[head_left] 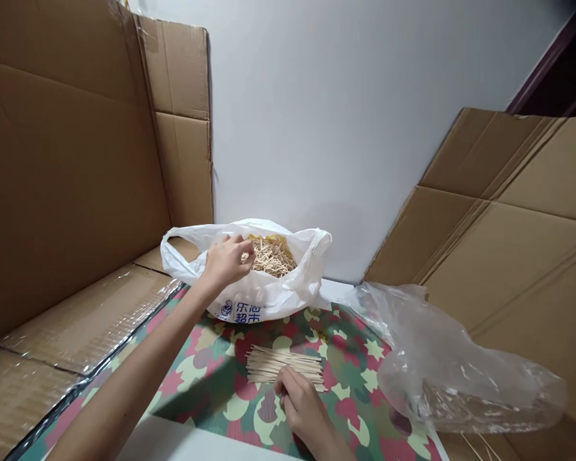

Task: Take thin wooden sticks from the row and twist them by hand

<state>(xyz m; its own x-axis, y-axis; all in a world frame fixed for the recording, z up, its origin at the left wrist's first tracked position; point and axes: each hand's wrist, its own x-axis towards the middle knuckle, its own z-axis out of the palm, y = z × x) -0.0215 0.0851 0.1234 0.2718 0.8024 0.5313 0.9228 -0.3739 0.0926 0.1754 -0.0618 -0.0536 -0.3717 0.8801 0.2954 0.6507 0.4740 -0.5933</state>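
Observation:
My left hand (226, 261) reaches over the rim of a white plastic carrier bag (264, 301), and its fingertips pinch a few thin wooden sticks at the edge of the pile (271, 257) inside. Blue print marks the bag's front. Below it, a flat layer of parallel sticks (284, 366) lies on a camouflage-patterned mat (350, 358). My right hand (303, 404) rests with curled fingers on the near edge of that layer, hiding part of it.
Large cardboard sheets (72, 153) stand along the left side, with another (499, 205) to the right. A crumpled transparent plastic bag (461, 368) lies right of the mat. A white wall (317, 128) rises behind the carrier bag.

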